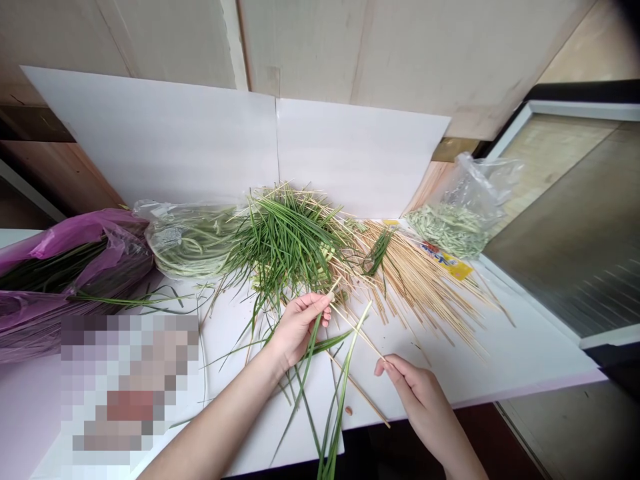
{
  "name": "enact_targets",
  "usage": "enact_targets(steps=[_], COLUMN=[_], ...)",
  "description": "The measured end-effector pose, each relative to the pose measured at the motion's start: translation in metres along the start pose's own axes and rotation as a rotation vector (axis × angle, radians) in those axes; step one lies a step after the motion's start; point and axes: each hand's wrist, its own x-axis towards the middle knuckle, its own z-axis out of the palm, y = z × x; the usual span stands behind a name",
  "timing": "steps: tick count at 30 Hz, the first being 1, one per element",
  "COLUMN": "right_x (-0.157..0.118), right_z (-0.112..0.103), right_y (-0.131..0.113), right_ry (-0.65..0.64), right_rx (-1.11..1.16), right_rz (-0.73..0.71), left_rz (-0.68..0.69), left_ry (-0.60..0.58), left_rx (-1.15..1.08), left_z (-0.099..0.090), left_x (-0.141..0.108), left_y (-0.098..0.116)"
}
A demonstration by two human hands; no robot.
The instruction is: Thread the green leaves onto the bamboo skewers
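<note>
Here, a thin stick (367, 341) slanted between both hands, above the front of the worktop (475, 381). The left hand (301, 325) was mostly closed, thumb and fingers pinching the stick's upper part together with a pale stem end; green leaves (306, 360) hung beneath it. The right hand (413, 383) gripped the lower end in its fingertips, palm turned inward. The left forearm reached up from the lower left, the right from the lower right. Long leaves (344, 383) lay across the view between them. Beyond sat a leafy heap (287, 233), with spread sticks (425, 280) to its right and a clear bag (193, 247) to its left.
</note>
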Motion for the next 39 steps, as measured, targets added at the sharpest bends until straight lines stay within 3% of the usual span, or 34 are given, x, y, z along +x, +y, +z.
enact_targets(steps=[9,19,26,28,31,34,36,39], right_x=[0.003,0.005,0.002,0.001,-0.002,-0.003,-0.003,-0.004], right_z=[0.015,0.015,-0.005,-0.015,-0.024,-0.026,-0.025,-0.024], right_y=[-0.005,0.002,0.012,0.016,0.019,0.019,0.018,0.017], right_ry=[0.028,0.066,0.167,0.212,0.258,0.243,0.220,0.210], right_rx=[0.068,0.040,0.058,0.067,0.082,0.094,0.099,0.099], right_rz=[0.003,-0.014,-0.015,-0.008,-0.010,0.024,0.044,0.047], left_rz=[0.004,0.137,0.186,0.286,0.528,0.620,0.619,0.582], left_ry=[-0.094,-0.099,-0.204,-0.207,-0.306,-0.416,-0.425,-0.351], left_rx=[0.160,0.330,0.447,0.647,1.203,1.576,1.634,1.413], left_z=[0.008,0.010,0.003,0.000,-0.003,-0.005,-0.006,-0.008], left_x=[-0.007,-0.009,-0.004,-0.003,-0.005,-0.006,-0.005,-0.001], left_y=[-0.016,-0.029,-0.021,-0.022,-0.026,-0.032,-0.033,-0.030])
